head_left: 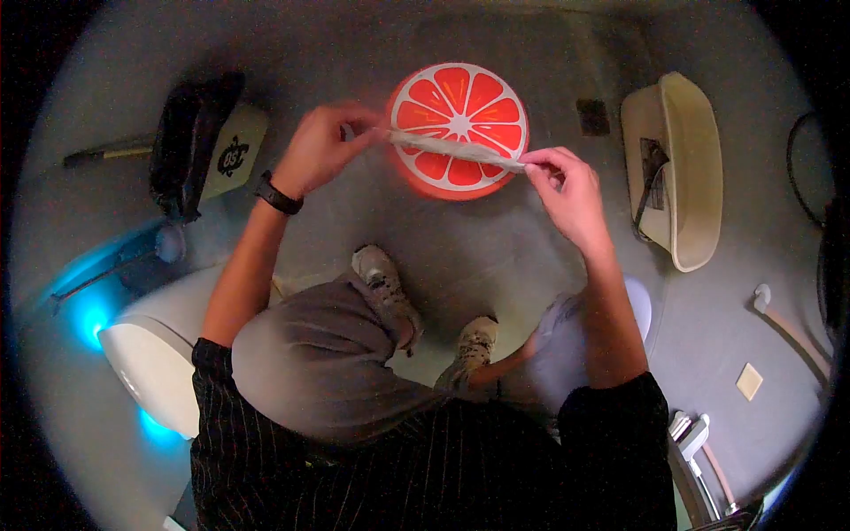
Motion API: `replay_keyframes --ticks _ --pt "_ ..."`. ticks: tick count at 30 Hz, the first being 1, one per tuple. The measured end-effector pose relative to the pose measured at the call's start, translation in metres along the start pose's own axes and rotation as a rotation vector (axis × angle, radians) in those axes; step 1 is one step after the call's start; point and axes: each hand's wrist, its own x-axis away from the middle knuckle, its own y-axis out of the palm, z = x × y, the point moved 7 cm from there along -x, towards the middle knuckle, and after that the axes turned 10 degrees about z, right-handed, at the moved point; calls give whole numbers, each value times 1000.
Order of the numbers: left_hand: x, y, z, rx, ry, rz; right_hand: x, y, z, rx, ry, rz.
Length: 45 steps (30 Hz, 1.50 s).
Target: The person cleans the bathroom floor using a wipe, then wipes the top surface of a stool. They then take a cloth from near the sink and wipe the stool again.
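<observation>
A thin, pale, rolled or twisted strip of cloth or plastic [456, 149] is stretched between my two hands. Its left end is pinched in my left hand [332, 146], which wears a black wristband and is slightly blurred. The fingertips of my right hand [567, 186] grip the other end. Behind the strip, a round red citrus-slice stool or cushion [460, 93] shows below my hands. What the strip is made of cannot be made out.
At the left are a black bag [190, 142], a pale bin [239, 155] and a white rounded fixture [155, 354] with blue light. A beige tub [699, 177] stands at the right. Below are my legs and shoes [385, 283]. A dark floor drain [593, 117] lies near the tub.
</observation>
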Motion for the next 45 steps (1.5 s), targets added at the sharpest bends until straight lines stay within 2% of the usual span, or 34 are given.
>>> replay_keyframes --ticks 3,5,6,8,10,11,14,16,17,18,20,22,25,27,28,30,32,33,35,36,38,39,40,42,45 --pt "-10 7 0 24 -12 -105 -13 6 7 -59 -85 44" --pt "-31 1 -6 14 53 144 -29 24 27 -93 100 -75" --pt "-35 4 -10 13 53 144 -29 27 28 -95 99 -75" --pt "-38 -6 2 -198 297 341 -34 25 19 31 -28 76" --pt "-35 -4 4 -174 230 311 -31 34 20 -1 27 70" --pt "-34 -1 1 -149 159 283 -30 39 17 5 -13 57" --pt "-35 38 -18 -91 142 180 -36 58 7 5 -57 18" --pt "-36 60 -13 -118 124 97 -45 72 -4 66 -245 63" --pt "-36 74 -8 -139 112 15 -51 77 -4 73 -235 78" --pt "-36 81 -1 -141 109 14 -56 80 -5 71 -235 76" --pt "-38 95 6 -377 91 -28 -64 79 -3 43 -182 124" --pt "-39 96 5 -407 15 -15 -64 74 -4 14 -146 105" --pt "-42 103 -6 -293 52 -20 -59 63 5 -14 -83 100" --pt "-43 102 -24 43 9 -70 -57 54 21 -9 -47 119" --pt "-42 88 -20 45 12 -74 -56 49 30 17 -34 149" --pt "-37 56 -32 316 -301 -117 -50 44 50 45 -13 182" --pt "-42 26 -48 436 -365 -38 -43 37 58 209 -136 340" --pt "-46 16 -45 433 -364 -39 -38 40 59 207 -134 342" --pt "-59 -25 -21 183 -87 236 -22 38 71 10 104 430" --pt "-63 -25 -17 181 -85 236 -16 43 73 8 103 433" --pt "-73 -19 14 -269 156 303 -3 54 88 -145 256 498" --pt "-78 3 14 -282 157 142 2 61 91 -214 267 514" --pt "-77 19 11 -285 157 144 6 70 95 -216 265 514" --pt "-69 58 19 -394 306 -5 13 81 96 -307 265 524" --pt "-59 69 30 -486 256 5 20 85 88 -294 286 495"
